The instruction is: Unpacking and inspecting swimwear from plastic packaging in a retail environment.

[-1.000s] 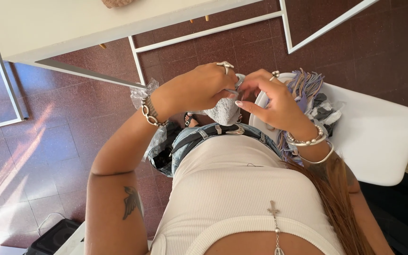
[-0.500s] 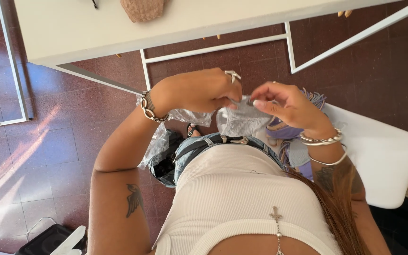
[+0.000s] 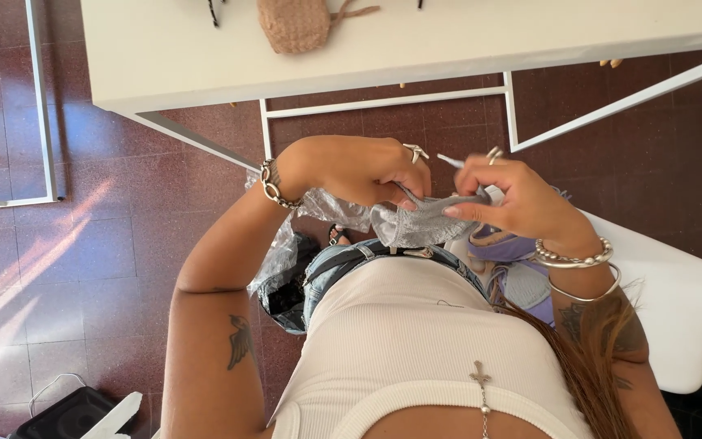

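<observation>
My left hand (image 3: pixel 359 169) and my right hand (image 3: pixel 513 199) meet in front of my waist, both pinching a grey lace-trimmed piece of fabric (image 3: pixel 416 223) stretched between them. A clear crinkled plastic bag (image 3: pixel 286 248) hangs under my left wrist, down toward my lap. My left wrist carries a chain bracelet and a ring shows on one finger. Several silver bangles (image 3: pixel 574 260) ring my right wrist. Lilac fabric (image 3: pixel 513 244) lies below my right hand on the seat.
A white table (image 3: pixel 164 57) spans the top, with a woven tan pouch (image 3: pixel 294 23) on it and white metal legs (image 3: pixel 266 130) below. A white chair seat (image 3: pixel 676 317) lies at right. Red tiled floor (image 3: pixel 83 244) is underneath; a black bag (image 3: pixel 67 410) sits bottom left.
The view has tilted so more of the table shows. My hands have drawn slightly apart, pulling the grey fabric out flatter between them.
</observation>
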